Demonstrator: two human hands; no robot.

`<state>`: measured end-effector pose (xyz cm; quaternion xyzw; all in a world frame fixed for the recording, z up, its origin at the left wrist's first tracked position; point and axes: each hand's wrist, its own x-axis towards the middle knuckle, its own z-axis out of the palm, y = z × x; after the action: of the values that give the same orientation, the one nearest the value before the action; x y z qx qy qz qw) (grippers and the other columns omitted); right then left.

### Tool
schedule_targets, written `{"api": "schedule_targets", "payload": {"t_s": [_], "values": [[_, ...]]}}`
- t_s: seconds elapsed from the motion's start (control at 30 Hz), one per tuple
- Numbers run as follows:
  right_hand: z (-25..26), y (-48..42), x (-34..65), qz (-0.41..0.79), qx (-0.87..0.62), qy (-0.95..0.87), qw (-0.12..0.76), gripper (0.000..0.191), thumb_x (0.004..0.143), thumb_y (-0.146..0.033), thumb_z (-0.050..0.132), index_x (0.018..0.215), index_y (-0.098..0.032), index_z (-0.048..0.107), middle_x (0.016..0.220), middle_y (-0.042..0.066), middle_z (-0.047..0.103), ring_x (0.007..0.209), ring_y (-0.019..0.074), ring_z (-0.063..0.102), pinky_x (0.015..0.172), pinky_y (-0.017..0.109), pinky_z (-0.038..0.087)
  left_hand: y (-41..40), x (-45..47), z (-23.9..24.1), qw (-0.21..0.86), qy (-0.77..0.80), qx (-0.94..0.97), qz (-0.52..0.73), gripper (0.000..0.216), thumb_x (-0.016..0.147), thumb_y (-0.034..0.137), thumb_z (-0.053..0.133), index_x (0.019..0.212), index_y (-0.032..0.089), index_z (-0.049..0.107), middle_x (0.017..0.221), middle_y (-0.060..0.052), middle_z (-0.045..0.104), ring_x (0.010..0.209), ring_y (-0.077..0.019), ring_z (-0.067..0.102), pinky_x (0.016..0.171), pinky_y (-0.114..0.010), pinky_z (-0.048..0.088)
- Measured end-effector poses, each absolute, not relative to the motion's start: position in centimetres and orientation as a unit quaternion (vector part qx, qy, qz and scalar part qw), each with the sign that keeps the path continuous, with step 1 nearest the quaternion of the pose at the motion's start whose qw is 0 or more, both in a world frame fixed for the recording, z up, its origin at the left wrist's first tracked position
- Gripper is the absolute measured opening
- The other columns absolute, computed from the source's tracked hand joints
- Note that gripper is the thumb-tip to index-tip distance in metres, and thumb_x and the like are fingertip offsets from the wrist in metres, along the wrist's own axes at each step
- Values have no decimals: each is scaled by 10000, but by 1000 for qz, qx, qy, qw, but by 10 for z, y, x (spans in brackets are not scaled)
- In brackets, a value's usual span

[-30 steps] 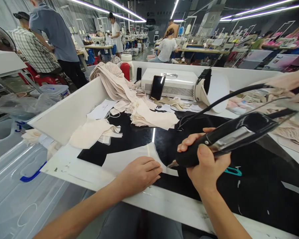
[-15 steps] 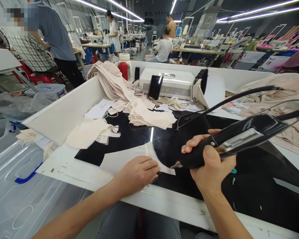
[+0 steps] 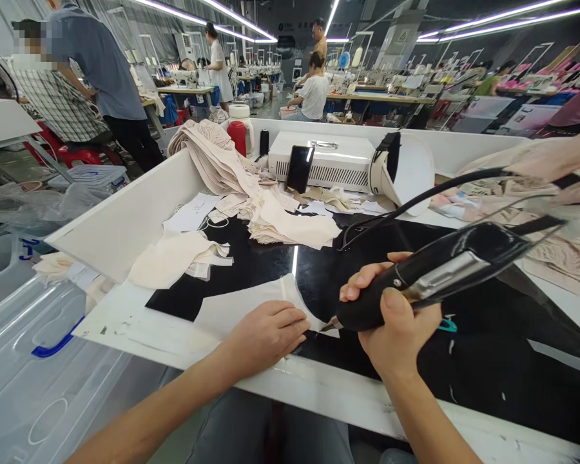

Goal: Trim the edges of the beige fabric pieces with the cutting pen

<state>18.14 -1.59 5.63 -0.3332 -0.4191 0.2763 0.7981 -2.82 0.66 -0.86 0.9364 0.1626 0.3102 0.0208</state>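
Note:
A thin white fabric piece (image 3: 251,301) lies on the black work surface near the front edge. My left hand (image 3: 271,332) lies flat across its right part, fingers stretched out. My right hand (image 3: 401,332) is wrapped around a black corded hand tool (image 3: 428,270) with a silver lever along its side. The tool's pointed metal tip (image 3: 329,324) is at the narrow right end of the white piece, just right of my left fingertips. Whether the tip presses on the fabric, I cannot tell.
A stack of cream fabric pieces (image 3: 292,225) and a smaller cream pile (image 3: 167,258) lie beyond. Behind them a phone (image 3: 300,169) leans against a white vented box (image 3: 341,158). The tool's black cable (image 3: 444,187) arches at right. A teal clip-like item (image 3: 447,325) lies nearby.
My right hand and the tool have moved left, bringing the tip from beside the white piece onto its narrow end. My left hand has hardly moved.

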Motion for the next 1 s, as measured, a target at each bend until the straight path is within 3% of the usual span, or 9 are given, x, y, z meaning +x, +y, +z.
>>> {"api": "schedule_targets", "payload": {"t_s": [0.3,0.53,0.8,1.0], "values": [[63,-20,192,264,-326,-417,806,394,903,-406,1010,1177,-287,754,801,-58,758,575,158,714,549,281,617,6,-27,-5,21,161,934,320,248,1274,198,558,1263,125,795,1190,-92,882,1103,-229,846,1045,-364,723],[59,-22,195,255,-342,-419,802,430,903,-454,1023,1187,-294,742,814,-57,759,571,165,711,555,310,641,6,-28,-8,28,166,937,307,251,1274,210,557,1283,138,797,1201,-101,884,1116,-230,853,1066,-378,734],[55,-13,208,239,-350,-434,795,498,877,-526,1047,1197,-292,746,815,-46,765,580,175,715,538,319,634,13,-50,6,72,213,926,304,307,1293,251,532,1399,189,813,1370,-117,876,1305,-244,843,1181,-410,714],[52,12,226,214,-358,-424,804,500,874,-562,1045,1170,-302,738,801,-65,760,583,149,693,578,301,624,21,-71,9,78,222,941,245,333,1279,219,521,1305,182,851,1252,-106,881,1147,-246,844,1048,-397,735]]}}
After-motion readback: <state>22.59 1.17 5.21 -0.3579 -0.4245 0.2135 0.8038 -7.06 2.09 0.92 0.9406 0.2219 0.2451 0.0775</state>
